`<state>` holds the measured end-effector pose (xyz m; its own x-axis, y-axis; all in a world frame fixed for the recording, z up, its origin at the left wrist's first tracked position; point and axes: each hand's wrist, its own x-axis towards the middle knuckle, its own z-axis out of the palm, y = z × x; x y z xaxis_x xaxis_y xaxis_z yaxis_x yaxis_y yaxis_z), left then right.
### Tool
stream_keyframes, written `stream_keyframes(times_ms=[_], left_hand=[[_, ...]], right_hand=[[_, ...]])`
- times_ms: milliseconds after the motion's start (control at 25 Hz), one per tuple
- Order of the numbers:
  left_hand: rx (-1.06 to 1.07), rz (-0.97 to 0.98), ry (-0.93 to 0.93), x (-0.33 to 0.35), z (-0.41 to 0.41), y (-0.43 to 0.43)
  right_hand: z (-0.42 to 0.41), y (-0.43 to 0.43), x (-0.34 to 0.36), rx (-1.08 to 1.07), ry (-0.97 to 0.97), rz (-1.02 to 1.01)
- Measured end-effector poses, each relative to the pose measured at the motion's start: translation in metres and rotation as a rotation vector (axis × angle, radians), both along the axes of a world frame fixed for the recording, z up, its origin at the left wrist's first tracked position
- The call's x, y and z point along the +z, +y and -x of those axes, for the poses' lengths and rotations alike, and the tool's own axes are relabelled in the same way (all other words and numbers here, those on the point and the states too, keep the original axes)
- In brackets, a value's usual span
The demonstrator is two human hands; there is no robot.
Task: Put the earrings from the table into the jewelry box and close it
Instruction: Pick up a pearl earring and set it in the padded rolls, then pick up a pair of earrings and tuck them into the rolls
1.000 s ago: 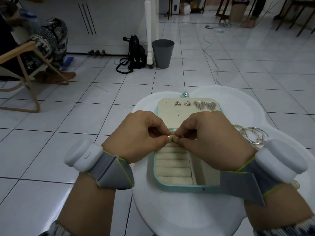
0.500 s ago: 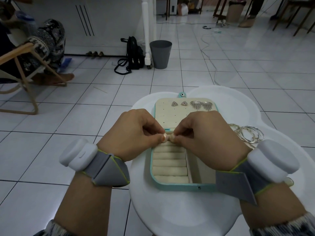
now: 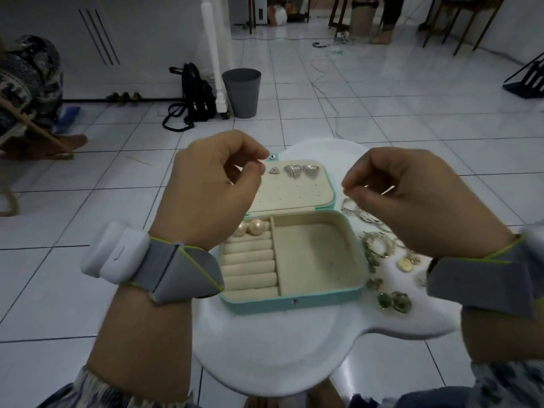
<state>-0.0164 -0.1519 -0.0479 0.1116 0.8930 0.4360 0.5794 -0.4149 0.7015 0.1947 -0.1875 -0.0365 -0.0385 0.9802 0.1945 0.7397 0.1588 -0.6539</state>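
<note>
Glossy pearl earrings (image 3: 250, 227) sit in the matt, velvety jewelry box (image 3: 318, 254).

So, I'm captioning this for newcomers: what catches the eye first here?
The open teal jewelry box on the white table, two pearl earrings at the far end of its ring rolls. The left hand and right hand hover above, fingers pinched; loose earrings lie scattered right of the box.
</note>
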Motion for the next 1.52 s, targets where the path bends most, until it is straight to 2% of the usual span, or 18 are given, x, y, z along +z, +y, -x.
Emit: stream_keyframes(times_ms=[200, 360, 480, 680, 920, 1080, 1200, 1320, 1520], left_hand=[[-0.210, 0.042, 0.044, 0.003, -0.044, -0.010], [-0.415, 0.148, 0.186, 0.000, -0.075, -0.015], [-0.473, 0.207, 0.296, -0.006, -0.089, -0.016], [-0.430, 0.219, 0.359, -0.015, -0.111, -0.014], [-0.392, 0.212, 0.413, -0.018, -0.127, -0.010], [-0.405, 0.256, 0.443, -0.018, -0.131, -0.010], [-0.480, 0.315, 0.554, -0.019, -0.140, -0.016], [-0.469, 0.327, 0.664, -0.022, -0.147, -0.020], [-0.472, 0.339, 0.661, -0.023, -0.153, -0.020]], right_hand=[[-0.045, -0.019, 0.003, -0.052, -0.116, 0.193], [-0.073, -0.032, -0.001, -0.133, -0.267, 0.307], [-0.082, -0.040, -0.006, -0.155, -0.354, 0.374], [-0.075, -0.044, -0.010, -0.123, -0.303, 0.434], [-0.077, -0.039, -0.020, -0.041, -0.328, 0.395], [-0.089, -0.040, -0.023, -0.027, -0.245, 0.354], [-0.100, -0.039, -0.024, -0.067, -0.139, 0.317], [-0.106, -0.039, -0.025, -0.088, -0.069, 0.285], [-0.108, -0.038, -0.025, -0.094, -0.002, 0.273]])
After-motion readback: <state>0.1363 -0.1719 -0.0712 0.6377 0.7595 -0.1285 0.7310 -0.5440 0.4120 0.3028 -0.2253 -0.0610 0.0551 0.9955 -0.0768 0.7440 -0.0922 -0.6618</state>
